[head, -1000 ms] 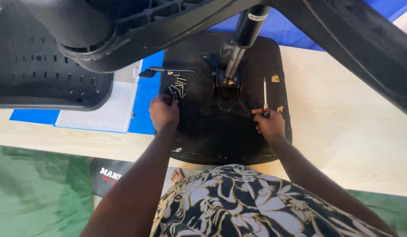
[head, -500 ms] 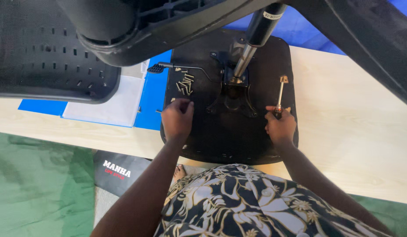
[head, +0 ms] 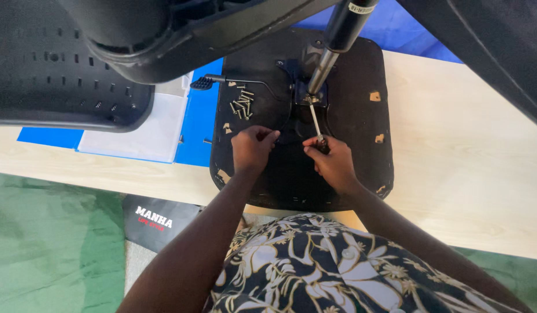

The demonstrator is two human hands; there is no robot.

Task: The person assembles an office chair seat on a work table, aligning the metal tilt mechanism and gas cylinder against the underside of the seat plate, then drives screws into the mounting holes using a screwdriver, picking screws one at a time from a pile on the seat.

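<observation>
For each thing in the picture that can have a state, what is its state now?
Left hand: closed in a pinch, over the seat underside.
Right hand: shut on the screwdriver.
Screwdriver: tilted, tip at the metal mechanism.
Seat underside: lying flat on the wooden table, bottom up.
Screws: loose, in a heap on the seat underside.
Gas cylinder: standing in the mechanism, leaning.

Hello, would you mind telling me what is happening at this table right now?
A person is working on the underside of a black chair seat that lies upside down on a light wooden table. The right hand grips a screwdriver whose tip points at the metal mechanism at the foot of the gas cylinder. The left hand is pinched shut beside it; what it holds cannot be made out. A small pile of screws lies loose on the seat.
</observation>
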